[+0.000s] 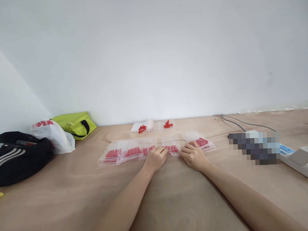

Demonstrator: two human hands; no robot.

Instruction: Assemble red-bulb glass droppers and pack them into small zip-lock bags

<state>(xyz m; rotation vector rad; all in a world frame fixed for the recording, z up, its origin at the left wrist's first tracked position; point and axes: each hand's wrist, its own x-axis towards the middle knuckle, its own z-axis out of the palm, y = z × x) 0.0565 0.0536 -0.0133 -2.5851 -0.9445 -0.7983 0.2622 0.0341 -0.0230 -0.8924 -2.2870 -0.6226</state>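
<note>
Small clear zip bags with red stick-like pieces lie in a row on the table. My left hand (156, 159) is closed, its fingertips at the left lower edge of the middle bag (172, 144). On that bag's right lower corner, my right hand (195, 157) has its bent fingers together, and it partly covers the neighbouring right-hand bag (203, 142). To the left lie more filled bags, among them the far-left bag (112, 153) and the one beside it (132, 151). The undersides of both hands and the thumbs are hidden.
Loose red pieces (142, 129) and a second small pile (167, 124) lie on bags near the wall. At left stand a black bag (23, 158), a white plastic bag (51, 137) and a lime-green bag (75, 124). A power strip (287, 149) and cables (248, 123) are at right.
</note>
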